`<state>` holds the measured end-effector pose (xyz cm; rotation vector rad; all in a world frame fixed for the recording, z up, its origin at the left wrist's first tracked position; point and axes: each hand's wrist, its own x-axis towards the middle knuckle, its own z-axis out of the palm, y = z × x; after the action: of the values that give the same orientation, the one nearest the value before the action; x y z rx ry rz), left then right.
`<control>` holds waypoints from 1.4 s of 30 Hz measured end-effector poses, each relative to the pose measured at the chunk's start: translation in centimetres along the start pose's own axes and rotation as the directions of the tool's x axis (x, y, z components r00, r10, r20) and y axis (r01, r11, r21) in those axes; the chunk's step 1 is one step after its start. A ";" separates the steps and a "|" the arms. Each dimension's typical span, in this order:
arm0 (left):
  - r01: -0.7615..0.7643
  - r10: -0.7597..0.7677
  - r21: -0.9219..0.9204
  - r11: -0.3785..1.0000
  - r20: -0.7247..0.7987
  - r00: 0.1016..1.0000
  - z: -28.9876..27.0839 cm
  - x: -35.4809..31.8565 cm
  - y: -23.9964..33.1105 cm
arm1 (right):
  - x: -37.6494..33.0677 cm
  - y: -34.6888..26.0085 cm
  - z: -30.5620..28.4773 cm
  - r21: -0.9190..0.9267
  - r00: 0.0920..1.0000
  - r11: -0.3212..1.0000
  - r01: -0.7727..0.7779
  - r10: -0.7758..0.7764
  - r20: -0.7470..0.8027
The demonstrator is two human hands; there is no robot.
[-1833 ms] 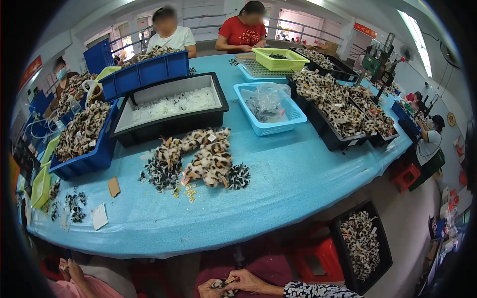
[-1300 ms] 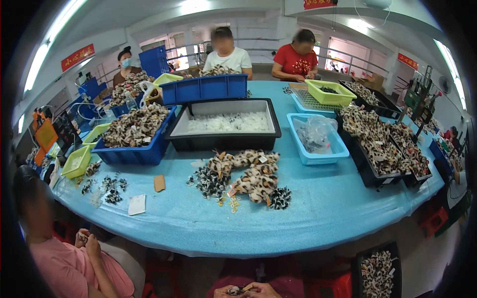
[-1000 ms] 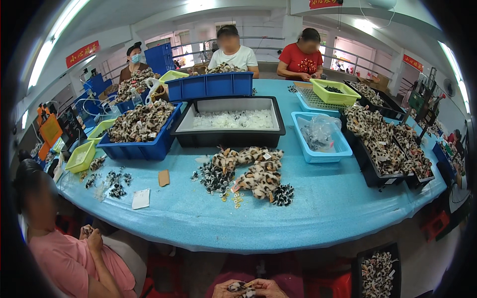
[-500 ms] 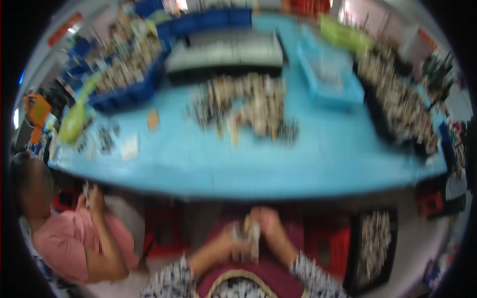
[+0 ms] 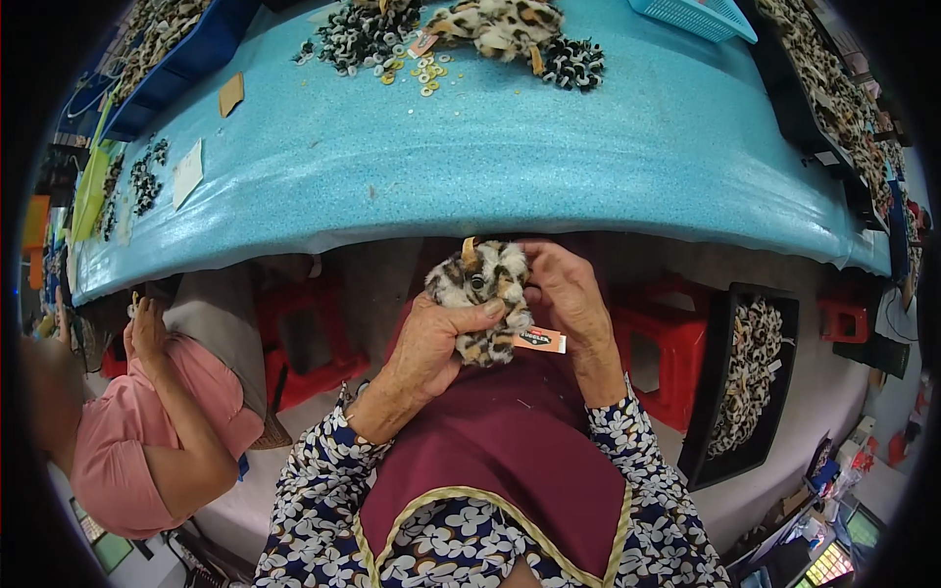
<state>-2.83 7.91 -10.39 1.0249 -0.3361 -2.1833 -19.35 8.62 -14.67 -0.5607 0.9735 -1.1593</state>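
Note:
A small spotted plush toy (image 5: 476, 284), furry in white, black and tan, is held above my lap just off the table's near edge. It has a dark round eye, a tan ear standing up and an orange-and-white tag (image 5: 540, 339) hanging at its lower right. My left hand (image 5: 431, 338) grips its lower left side, with the thumb lying across the front. The curled fingers and thumb of my right hand (image 5: 573, 294) close at its right edge. Part of the toy there is hidden, so any small piece between those fingertips does not show.
On the blue table (image 5: 392, 186) lie more spotted plush pieces (image 5: 500, 27), a black-and-white pile (image 5: 358, 39) and small rings (image 5: 428, 76). A black tray (image 5: 708, 431) of plush pieces stands right of me, beside a red stool (image 5: 667, 343). A co-worker in pink (image 5: 147, 441) sits left.
The view has tilted down, bringing my hands and lap higher in the picture. Blur hid the toy's details earlier; now its face shows clearly between my hands.

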 end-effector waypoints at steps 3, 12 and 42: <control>0.047 -0.047 0.009 0.999 -0.007 0.999 -0.3 0.0 -0.8 | -0.1 0.6 -0.5 -0.162 0.995 0.986 0.034 -0.019 0.093; 0.129 -0.132 -0.188 0.974 -0.009 0.991 -0.3 0.1 -1.2 | -0.6 -1.1 0.8 -0.094 1.000 0.996 0.009 -0.007 0.024; 0.142 -0.162 -0.189 0.972 -0.096 0.982 -3.9 1.6 -1.7 | 11.4 -15.9 -2.6 -0.984 0.864 0.052 0.168 -0.488 0.122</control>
<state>-1.46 8.26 -14.75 1.0933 -0.0059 -2.2332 -28.60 -7.07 -7.18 -1.8990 1.9318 -0.7944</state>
